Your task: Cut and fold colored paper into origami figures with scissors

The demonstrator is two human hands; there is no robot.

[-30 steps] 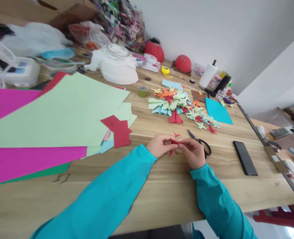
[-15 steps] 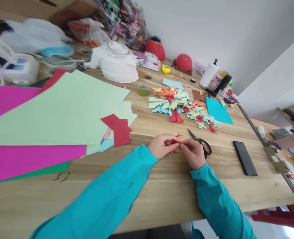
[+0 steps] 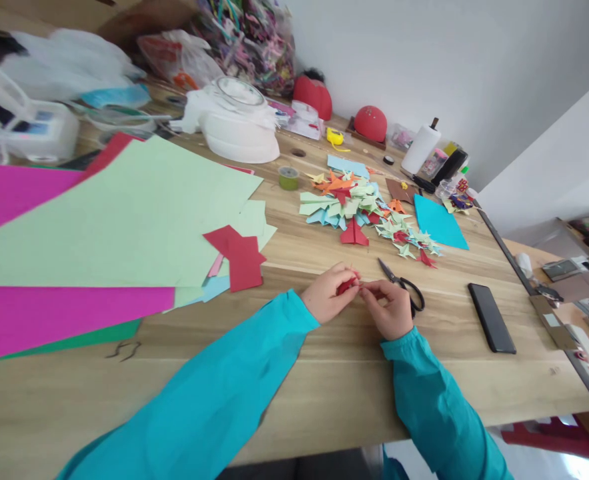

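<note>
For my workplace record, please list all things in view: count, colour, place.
Table: one, brown, below
Flat paper: several, mixed, left
Folded papers: many, mixed, centre
Turquoise sheet: one, turquoise, right
Scissors: one, black, centre
Phone: one, black, right
Green roll: one, green, centre
Tape measure: one, yellow, back
Red domes: two, red, back
White roll: one, white, back
White stack: uncountable, white, back
Plastic bags: several, mixed, back
White device: one, white, left
Other clutter: uncountable, mixed, edges
Held paper: one, red, centre
Left hand: one, bare, centre
Right hand: one, bare, centre
Sleeves: two, turquoise, front

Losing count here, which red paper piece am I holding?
The red piece partly hidden between your left hand and right hand; the other red pieces lie untouched, farther off.
</note>
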